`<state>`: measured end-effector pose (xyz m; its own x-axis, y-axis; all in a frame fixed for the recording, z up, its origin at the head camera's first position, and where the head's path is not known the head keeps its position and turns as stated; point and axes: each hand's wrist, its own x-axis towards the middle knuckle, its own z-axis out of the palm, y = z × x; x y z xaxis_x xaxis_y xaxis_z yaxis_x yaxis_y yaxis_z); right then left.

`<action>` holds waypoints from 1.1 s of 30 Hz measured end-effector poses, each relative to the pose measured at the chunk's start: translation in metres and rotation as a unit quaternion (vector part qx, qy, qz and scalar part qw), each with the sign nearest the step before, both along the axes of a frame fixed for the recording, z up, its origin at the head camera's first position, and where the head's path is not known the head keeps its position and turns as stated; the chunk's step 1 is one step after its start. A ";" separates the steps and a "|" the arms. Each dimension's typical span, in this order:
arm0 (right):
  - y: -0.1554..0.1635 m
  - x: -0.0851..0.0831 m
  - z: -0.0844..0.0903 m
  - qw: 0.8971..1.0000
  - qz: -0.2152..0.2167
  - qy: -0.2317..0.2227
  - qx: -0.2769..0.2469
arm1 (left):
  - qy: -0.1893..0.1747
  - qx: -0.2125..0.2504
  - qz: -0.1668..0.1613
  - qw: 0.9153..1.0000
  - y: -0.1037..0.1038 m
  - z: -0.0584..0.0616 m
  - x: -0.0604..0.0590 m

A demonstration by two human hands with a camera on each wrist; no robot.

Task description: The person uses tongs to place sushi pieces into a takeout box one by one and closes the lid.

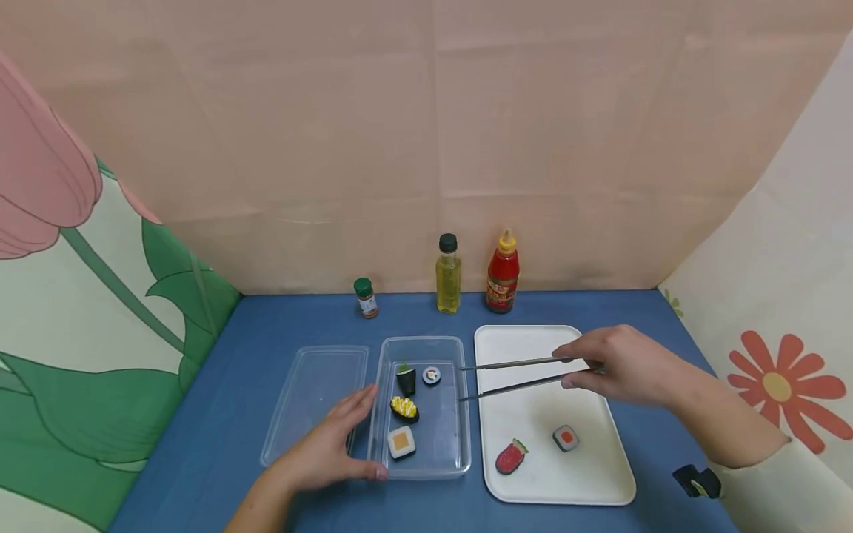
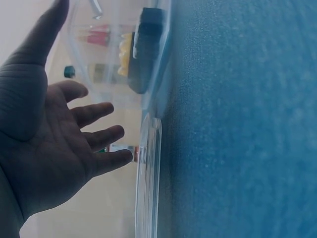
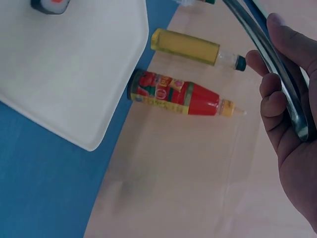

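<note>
My right hand (image 1: 626, 366) grips metal tongs (image 1: 513, 363) over the white tray (image 1: 593, 474). Their spread tips reach across the right wall of a clear plastic box (image 1: 443, 444), with nothing between them. Inside the box lie a small round roll (image 1: 432, 376), a dark cone-shaped piece (image 1: 406, 383), a yellow-topped sushi (image 1: 404, 409) and a white square piece (image 1: 401, 442). Along the box's left side, my left hand (image 1: 326, 448) is spread with fingers extended, thumb near the lower left corner. On the tray sit a red-topped sushi (image 1: 510, 457) and an orange-centred roll (image 1: 566, 438).
A clear lid (image 1: 303, 377) lies flat left of the box, partly behind the left hand. Along the back edge of the blue table stand a green-capped jar (image 1: 366, 297), an oil bottle (image 1: 449, 275) and a red sauce bottle (image 1: 503, 274).
</note>
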<state>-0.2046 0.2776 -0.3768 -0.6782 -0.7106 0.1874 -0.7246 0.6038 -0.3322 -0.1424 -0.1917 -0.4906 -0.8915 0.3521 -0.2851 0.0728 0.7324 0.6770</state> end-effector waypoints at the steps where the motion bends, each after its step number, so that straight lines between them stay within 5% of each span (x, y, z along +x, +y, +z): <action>1: 0.002 0.001 -0.001 1.000 -0.005 -0.002 -0.002 | 0.000 0.000 0.000 1.000 0.000 0.000 0.000; 23: 0.053 0.030 -0.026 0.998 -0.024 0.036 -0.049 | 0.003 -0.002 0.002 1.000 -0.001 0.000 -0.001; 33: 0.069 0.045 -0.029 0.997 -0.058 -0.043 -0.022 | 0.000 -0.001 0.004 1.000 -0.001 -0.001 -0.001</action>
<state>-0.1598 0.3462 -0.4061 -0.7701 -0.6190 0.1542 -0.6186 0.6656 -0.4176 -0.1439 -0.1925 -0.4920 -0.8941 0.3445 -0.2862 0.0667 0.7344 0.6754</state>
